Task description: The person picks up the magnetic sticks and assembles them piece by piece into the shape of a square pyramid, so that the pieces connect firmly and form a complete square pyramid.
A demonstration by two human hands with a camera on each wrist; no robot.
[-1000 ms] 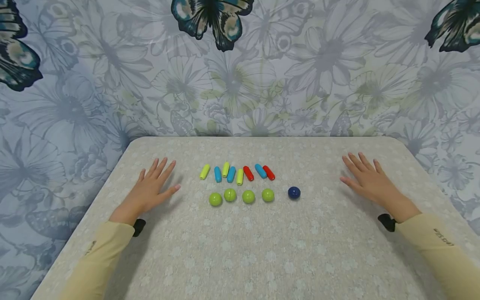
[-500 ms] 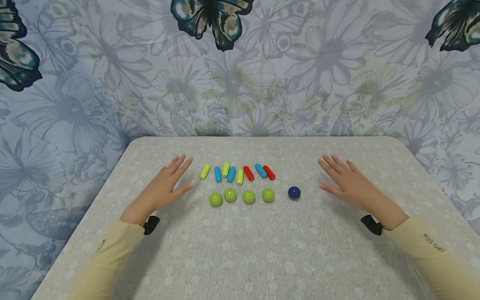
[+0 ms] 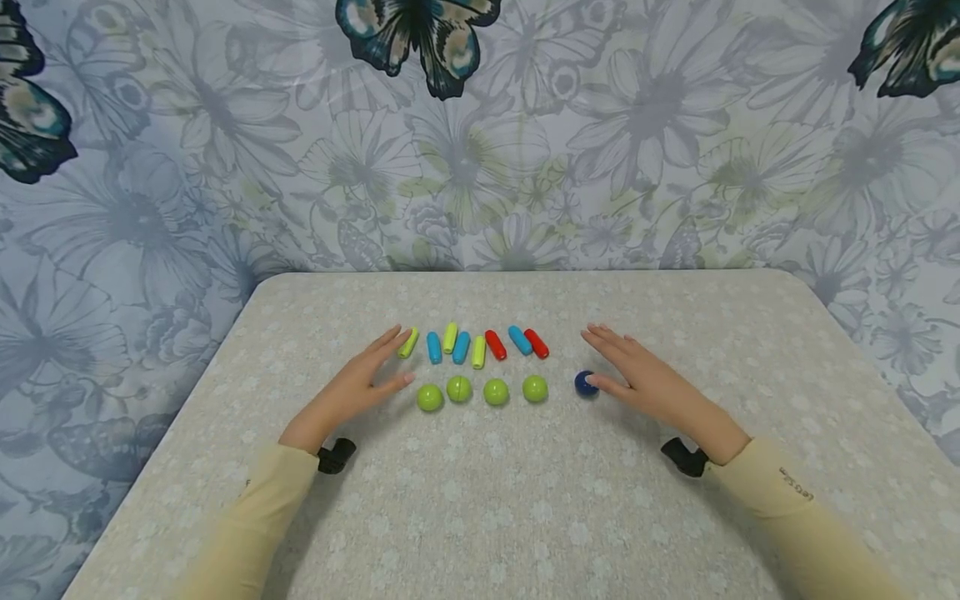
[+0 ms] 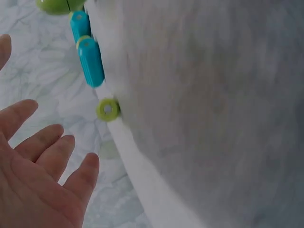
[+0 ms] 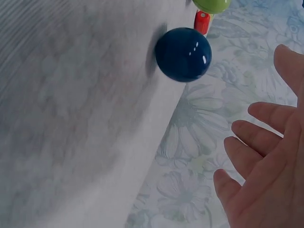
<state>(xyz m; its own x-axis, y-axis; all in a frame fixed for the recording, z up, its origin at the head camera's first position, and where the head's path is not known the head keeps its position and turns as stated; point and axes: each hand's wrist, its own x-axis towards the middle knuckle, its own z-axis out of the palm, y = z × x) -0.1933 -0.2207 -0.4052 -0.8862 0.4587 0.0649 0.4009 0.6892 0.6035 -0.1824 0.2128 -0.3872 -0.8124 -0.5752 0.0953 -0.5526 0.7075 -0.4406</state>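
My left hand (image 3: 386,362) hovers flat with straight fingers, its fingertips just left of a yellow-green cylinder (image 3: 408,342) and a green ball (image 3: 430,397). It holds nothing. My right hand (image 3: 603,360) is also flat and empty, its thumb tip right beside a dark blue ball (image 3: 585,383); I cannot tell whether they touch. In the right wrist view the blue ball (image 5: 183,53) lies apart from the spread fingers (image 5: 259,142). The left wrist view has my fingers (image 4: 47,152) near the yellow-green cylinder's end (image 4: 108,109) and a blue cylinder (image 4: 90,61).
Several yellow-green, blue and red cylinders (image 3: 496,344) form a row on the pale patterned table (image 3: 480,500), with several green balls (image 3: 496,392) in a row before them. A floral butterfly cloth (image 3: 480,167) hangs behind the table. Black wrist straps (image 3: 336,456) show at both cuffs.
Both hands have slid inward from the table's sides toward the beads. The left now reaches the leftmost cylinder, the right reaches the blue ball. The beads have not moved.
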